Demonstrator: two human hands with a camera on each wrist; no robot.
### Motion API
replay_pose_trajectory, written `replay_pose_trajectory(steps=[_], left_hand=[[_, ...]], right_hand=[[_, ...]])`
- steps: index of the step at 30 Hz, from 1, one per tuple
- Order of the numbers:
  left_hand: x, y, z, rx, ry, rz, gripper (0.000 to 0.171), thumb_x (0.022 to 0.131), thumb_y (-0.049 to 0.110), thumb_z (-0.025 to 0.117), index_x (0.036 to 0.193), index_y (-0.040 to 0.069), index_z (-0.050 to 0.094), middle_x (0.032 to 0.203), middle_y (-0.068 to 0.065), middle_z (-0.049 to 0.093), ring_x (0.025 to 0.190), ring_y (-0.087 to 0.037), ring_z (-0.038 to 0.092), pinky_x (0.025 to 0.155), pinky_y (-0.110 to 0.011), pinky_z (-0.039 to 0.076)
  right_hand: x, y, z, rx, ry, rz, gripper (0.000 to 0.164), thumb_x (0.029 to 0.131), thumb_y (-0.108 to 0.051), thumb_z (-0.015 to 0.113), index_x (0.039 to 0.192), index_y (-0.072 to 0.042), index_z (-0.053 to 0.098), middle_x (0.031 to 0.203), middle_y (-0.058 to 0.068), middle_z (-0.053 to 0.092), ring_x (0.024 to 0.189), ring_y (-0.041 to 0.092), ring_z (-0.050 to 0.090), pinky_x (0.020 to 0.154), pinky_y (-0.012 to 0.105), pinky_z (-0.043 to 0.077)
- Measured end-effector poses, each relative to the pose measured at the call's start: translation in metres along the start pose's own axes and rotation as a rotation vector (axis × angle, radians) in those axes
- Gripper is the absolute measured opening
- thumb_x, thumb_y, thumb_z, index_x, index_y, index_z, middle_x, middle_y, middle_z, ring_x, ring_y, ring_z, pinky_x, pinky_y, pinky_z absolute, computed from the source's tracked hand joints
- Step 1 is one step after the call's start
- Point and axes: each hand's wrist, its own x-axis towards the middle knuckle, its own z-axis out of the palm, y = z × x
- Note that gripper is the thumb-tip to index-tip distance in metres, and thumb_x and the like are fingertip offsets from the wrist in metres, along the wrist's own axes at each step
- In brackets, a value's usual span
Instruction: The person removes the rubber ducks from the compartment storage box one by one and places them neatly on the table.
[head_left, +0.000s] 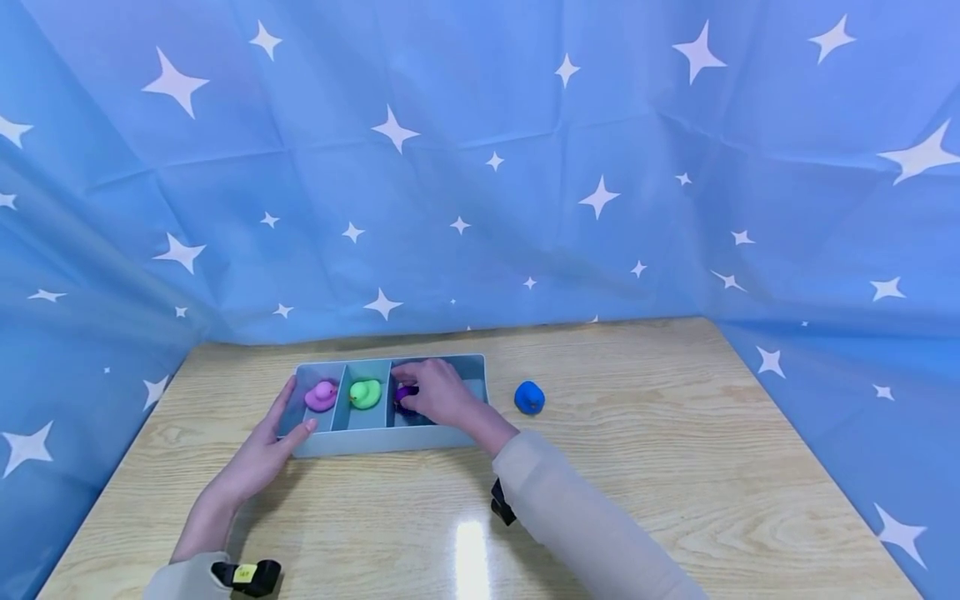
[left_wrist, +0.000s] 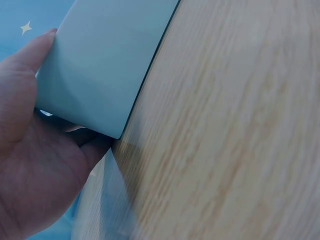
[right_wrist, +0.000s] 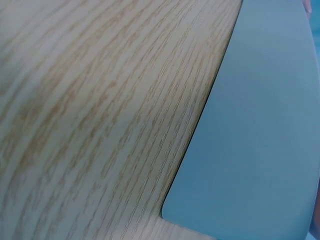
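A light blue divided box [head_left: 375,442] lies on the table. My left hand [head_left: 258,454] holds its left end, thumb over the front rim and fingers along the side; in the left wrist view the hand [left_wrist: 35,150] wraps the corner. A pink rubber duck [head_left: 321,397] sits in the leftmost compartment, a green rubber duck [head_left: 365,394] in the one beside it. Reaching over the rim, my right hand [head_left: 442,393] pinches a dark purple rubber duck [head_left: 403,398] inside the box, right of the green duck's compartment. The hand partly hides that duck and the compartment around it.
To the right of the box, a blue rubber duck [head_left: 529,397] stands on the wooden table [head_left: 675,467]. A blue curtain with white stars [head_left: 480,167] hangs behind the table and along both sides. In the right wrist view the box's front wall [right_wrist: 260,130] stands close.
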Motion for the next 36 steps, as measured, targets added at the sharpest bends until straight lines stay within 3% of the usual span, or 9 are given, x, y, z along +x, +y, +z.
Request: replay_pose_trajectory(steps=[17,28,36], left_hand=[[-0.0007,0.0021,0.0,-0.01,0.003,0.012,0.09,0.107,0.04,0.055,0.165,0.024,-0.012,0.168,-0.027,-0.007,0.15,-0.056,-0.005,0.111,-0.08,0.008],[-0.0003,0.0013,0.0003,-0.009,0.004,0.001,0.09,0.106,0.041,0.055,0.165,0.026,-0.012,0.168,-0.027,-0.007,0.149,-0.056,-0.005,0.11,-0.08,0.008],[0.0005,0.0003,0.0,-0.006,0.009,0.012,0.089,0.107,0.039,0.055,0.165,0.026,-0.011,0.168,-0.027,-0.006,0.15,-0.056,-0.005,0.111,-0.079,0.008]], right_hand=[[0.0033,0.0002,-0.0015,-0.017,-0.08,-0.03,0.041,0.089,-0.016,0.083,0.126,-0.003,0.072,0.112,0.004,0.076,0.107,0.013,0.071,0.106,0.03,0.045],[0.0018,0.0041,-0.0028,0.152,-0.096,0.001,0.035,0.09,-0.011,0.082,0.122,-0.004,0.073,0.111,0.004,0.077,0.106,0.015,0.071,0.101,0.029,0.049],[0.0014,0.007,-0.0021,0.201,-0.089,0.025,0.035,0.09,-0.012,0.081,0.124,-0.008,0.073,0.11,0.0,0.077,0.104,0.012,0.071,0.096,0.026,0.052]])
